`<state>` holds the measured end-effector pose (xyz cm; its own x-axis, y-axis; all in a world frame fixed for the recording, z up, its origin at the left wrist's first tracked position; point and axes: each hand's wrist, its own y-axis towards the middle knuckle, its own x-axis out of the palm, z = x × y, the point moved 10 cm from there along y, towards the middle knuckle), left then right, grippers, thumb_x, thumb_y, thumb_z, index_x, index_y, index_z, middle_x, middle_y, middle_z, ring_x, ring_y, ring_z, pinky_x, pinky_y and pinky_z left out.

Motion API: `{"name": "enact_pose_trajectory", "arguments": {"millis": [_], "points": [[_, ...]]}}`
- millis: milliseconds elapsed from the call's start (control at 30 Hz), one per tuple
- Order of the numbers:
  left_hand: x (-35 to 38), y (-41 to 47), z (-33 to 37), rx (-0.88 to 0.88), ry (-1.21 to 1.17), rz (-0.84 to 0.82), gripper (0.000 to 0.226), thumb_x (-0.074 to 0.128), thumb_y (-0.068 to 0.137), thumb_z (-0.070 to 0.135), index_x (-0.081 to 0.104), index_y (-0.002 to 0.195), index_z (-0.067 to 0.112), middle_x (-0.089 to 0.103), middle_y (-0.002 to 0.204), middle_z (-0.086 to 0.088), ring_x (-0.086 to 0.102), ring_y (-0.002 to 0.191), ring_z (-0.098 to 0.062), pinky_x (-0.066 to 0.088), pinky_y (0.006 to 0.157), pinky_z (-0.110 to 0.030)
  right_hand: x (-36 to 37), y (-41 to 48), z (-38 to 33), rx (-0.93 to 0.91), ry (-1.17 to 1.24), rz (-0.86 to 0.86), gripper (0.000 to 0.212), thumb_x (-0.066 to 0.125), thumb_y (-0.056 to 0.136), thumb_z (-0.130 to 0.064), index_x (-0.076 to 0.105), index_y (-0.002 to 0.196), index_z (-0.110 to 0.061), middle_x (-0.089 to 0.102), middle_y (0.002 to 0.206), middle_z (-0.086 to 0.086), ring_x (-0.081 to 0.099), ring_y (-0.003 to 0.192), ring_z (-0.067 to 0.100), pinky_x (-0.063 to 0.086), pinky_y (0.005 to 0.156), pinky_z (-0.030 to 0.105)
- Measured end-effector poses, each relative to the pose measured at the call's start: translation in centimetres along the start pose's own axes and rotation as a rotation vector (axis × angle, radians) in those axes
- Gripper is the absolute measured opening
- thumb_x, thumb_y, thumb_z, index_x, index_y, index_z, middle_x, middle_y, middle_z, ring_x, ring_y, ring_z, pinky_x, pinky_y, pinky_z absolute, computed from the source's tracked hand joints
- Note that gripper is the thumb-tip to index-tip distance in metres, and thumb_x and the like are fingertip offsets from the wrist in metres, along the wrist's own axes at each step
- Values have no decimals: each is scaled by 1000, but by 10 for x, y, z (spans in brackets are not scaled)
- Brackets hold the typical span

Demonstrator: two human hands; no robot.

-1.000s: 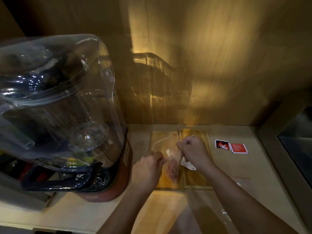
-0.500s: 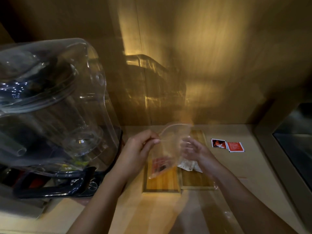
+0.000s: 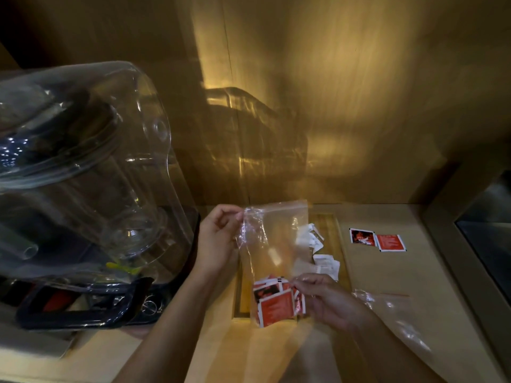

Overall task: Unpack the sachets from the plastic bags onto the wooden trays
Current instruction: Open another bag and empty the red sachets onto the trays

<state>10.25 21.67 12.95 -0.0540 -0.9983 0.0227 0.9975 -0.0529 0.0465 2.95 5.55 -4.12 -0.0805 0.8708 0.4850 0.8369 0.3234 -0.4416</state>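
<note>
I hold a clear zip plastic bag (image 3: 276,244) upright above two wooden trays. My left hand (image 3: 218,241) pinches its top left corner near the zip. My right hand (image 3: 323,299) grips its bottom right corner. Several red sachets (image 3: 275,304) sit bunched at the bottom of the bag. The left wooden tray (image 3: 240,299) is mostly hidden behind the bag. On the right wooden tray (image 3: 330,230) lie several white sachets (image 3: 323,261).
A large blender with a clear cover (image 3: 83,175) stands close on the left. Two red sachets (image 3: 377,240) lie on the counter right of the trays. An empty plastic bag (image 3: 401,319) lies at the right. A metal sink edge (image 3: 470,258) borders the counter's right.
The bag has been raised and stretched out flat between both hands. My right hand dropped from the bag's middle to its bottom corner, and the red sachets settled at the bottom.
</note>
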Motion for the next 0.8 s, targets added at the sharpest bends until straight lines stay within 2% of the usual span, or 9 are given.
{"name": "enact_pose_trajectory", "arguments": {"millis": [133, 200, 267, 367, 467, 567, 633, 733, 800], "points": [[-10, 10, -57, -259, -158, 116, 22, 55, 90, 9, 54, 112, 6, 67, 92, -9, 69, 72, -14, 57, 54, -25, -6, -1, 15, 62, -31, 68, 23, 61, 82, -12, 66, 98, 4, 71, 85, 13, 68, 78, 24, 56, 65, 35], [-8, 10, -93, -433, -261, 113, 30, 59, 88, 14, 55, 116, 7, 67, 106, -16, 67, 88, -26, 58, 72, -41, -10, 1, 21, 82, -40, 124, 25, 60, 85, -11, 63, 103, 6, 73, 83, 9, 70, 78, 22, 55, 68, 35], [-9, 9, -119, -523, -256, 103, 26, 62, 85, 14, 61, 110, 3, 67, 110, -23, 68, 91, -31, 54, 82, -50, -19, 4, 29, 117, -29, 215, 14, 61, 84, -9, 64, 96, -1, 75, 77, 5, 70, 74, 20, 55, 65, 34], [-18, 8, -149, -601, -177, 186, 14, 64, 84, 11, 66, 94, 2, 70, 92, -21, 69, 80, -30, 56, 80, -45, -30, 11, 38, 177, -41, 312, 13, 65, 82, -10, 63, 94, -6, 74, 81, 9, 69, 79, 25, 51, 69, 36], [-20, 12, -162, -619, -102, 227, 10, 62, 87, 12, 67, 88, 3, 67, 75, -13, 64, 65, -23, 54, 60, -34, -31, 19, 46, 244, -42, 356, 10, 66, 81, -11, 62, 89, -7, 71, 80, 11, 66, 76, 28, 48, 67, 34], [-16, 19, -173, -622, -13, 168, 14, 62, 87, 17, 73, 81, 11, 72, 79, -11, 68, 70, -24, 54, 68, -36, -28, 28, 56, 312, -12, 377, 4, 60, 85, -9, 58, 83, -8, 64, 73, 10, 61, 58, 21, 42, 51, 26], [-11, 20, -185, -664, 62, 83, 16, 60, 87, 20, 70, 79, 10, 70, 79, -11, 66, 68, -20, 52, 70, -35, -28, 32, 60, 339, 5, 414, 7, 58, 87, -8, 55, 81, -9, 62, 69, 9, 59, 45, 16, 41, 49, 26], [-15, 11, -193, -681, 186, 51, 29, 54, 85, 1, 61, 58, 9, 61, 50, 1, 54, 41, -5, 45, 47, -17, -28, 35, 60, 343, 7, 464, 13, 56, 89, -9, 53, 77, -10, 59, 67, 9, 57, 49, 18, 38, 55, 28], [-20, 1, -197, -686, 304, 55, 19, 55, 85, 3, 64, 69, 8, 67, 63, -3, 63, 58, -12, 51, 60, -23, -26, 36, 60, 348, 4, 479, 13, 54, 90, -9, 53, 77, -11, 59, 69, 9, 56, 59, 21, 38, 56, 28]]}}
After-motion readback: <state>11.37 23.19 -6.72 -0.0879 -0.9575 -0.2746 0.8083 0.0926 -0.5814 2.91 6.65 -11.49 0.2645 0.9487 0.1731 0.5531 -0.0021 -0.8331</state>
